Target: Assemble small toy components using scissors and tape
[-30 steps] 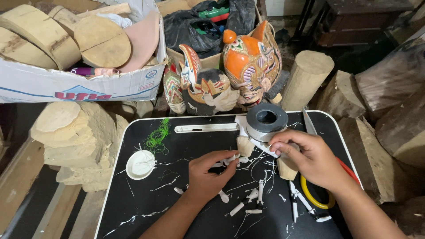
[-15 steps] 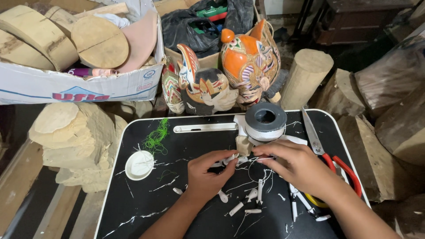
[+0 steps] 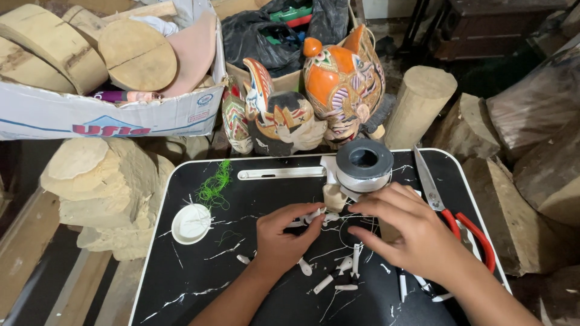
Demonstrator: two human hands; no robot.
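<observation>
The left hand [image 3: 279, 236] is pinching a small white peg-shaped piece [image 3: 312, 216] between thumb and fingertips, near the middle of the black tray table [image 3: 181, 290]. The right hand [image 3: 403, 232] is hovering just beside it, fingers half curled and slightly spread; whether it is gripping anything cannot be told. Thin white threads are trailing across the glossy black surface between the two hands. More short white pegs [image 3: 338, 279] are lying scattered toward the near edge, smooth and rounded at the ends. Just beyond the hands, a roll of grey tape [image 3: 364, 165] is sitting on a pale wooden block [image 3: 333, 196]. Red-handled scissors [image 3: 450, 211] are lying along the right edge, blades pointing away. A round white dish [image 3: 191, 223] is resting near the left edge, with a tangle of green thread [image 3: 214, 188] behind it. Past the far edge, painted carved wooden masks [image 3: 341, 81] are standing among rough-cut log sections [image 3: 417, 105].
</observation>
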